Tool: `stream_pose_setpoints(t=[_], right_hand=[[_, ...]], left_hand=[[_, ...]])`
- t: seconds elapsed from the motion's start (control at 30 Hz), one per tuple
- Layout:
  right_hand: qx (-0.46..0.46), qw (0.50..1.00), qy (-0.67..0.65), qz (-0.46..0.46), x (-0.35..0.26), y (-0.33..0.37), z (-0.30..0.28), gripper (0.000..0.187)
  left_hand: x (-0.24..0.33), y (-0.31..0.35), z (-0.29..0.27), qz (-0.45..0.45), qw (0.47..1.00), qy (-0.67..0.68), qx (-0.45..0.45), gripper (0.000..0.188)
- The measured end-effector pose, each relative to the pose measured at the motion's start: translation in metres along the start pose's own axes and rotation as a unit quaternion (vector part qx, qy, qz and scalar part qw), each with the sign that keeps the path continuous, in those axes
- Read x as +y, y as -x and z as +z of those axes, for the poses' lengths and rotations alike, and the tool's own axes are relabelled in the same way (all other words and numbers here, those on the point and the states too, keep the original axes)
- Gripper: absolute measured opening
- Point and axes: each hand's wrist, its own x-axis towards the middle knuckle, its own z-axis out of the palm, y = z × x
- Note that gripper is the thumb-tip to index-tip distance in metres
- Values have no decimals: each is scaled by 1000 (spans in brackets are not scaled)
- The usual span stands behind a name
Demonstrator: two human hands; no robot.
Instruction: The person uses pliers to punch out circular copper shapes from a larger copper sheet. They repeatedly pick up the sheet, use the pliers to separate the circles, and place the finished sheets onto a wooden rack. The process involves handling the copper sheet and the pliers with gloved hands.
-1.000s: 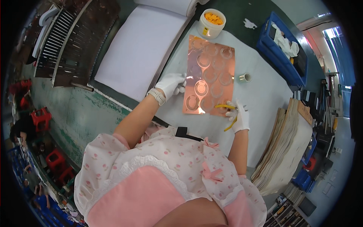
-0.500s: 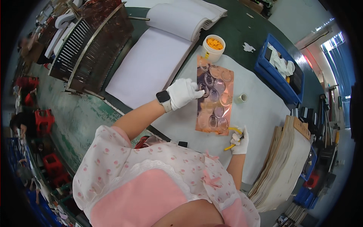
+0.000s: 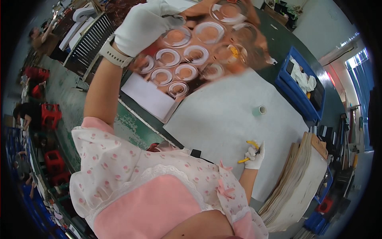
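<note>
My left hand (image 3: 143, 30), in a white glove with a watch strap at the wrist, grips the edge of a thin, shiny copper-coloured sheet (image 3: 187, 55) patterned with several rings. The sheet is lifted above the table and tilted, and motion blurs its right part. My right hand (image 3: 258, 159), also gloved, stays low over the pale paper covering (image 3: 223, 103), closed around yellow-handled pliers (image 3: 242, 161). Their jaws are hard to make out. A small pale green cylinder (image 3: 259, 110) stands on the paper beyond my right hand.
On the right lie a blue tray (image 3: 296, 85) with white cloth and a thick stack of boards (image 3: 294, 179). White paper (image 3: 147, 97) shows partly under the lifted sheet. A slatted metal rack (image 3: 89, 42) stands far left. Red stools (image 3: 51, 115) and people are beyond the table.
My left hand has taken hold of the copper-coloured sheet and raised it off the paper, up and to the left. The sheet now covers most of the white tub. My right hand keeps the pliers.
</note>
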Motion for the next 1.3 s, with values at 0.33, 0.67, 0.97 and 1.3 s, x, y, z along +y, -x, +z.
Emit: stream_pose_setpoints(t=[0.33,0.67,0.97,1.3], right_hand=[[-2,1000,3,-8,-1,-1,-1,42],[-27,1000,2,-10,-2,-2,-10,40],[3,1000,-3,-10,0,-2,1,40],[-75,990,119,-22,2,3,-36,25]], left_hand=[[23,-8,12,-115,944,-225,-213,11],[70,125,235,-146,931,-83,-323,13],[81,132,230,-108,947,-155,-260,14],[26,46,157,-288,943,28,-165,8]])
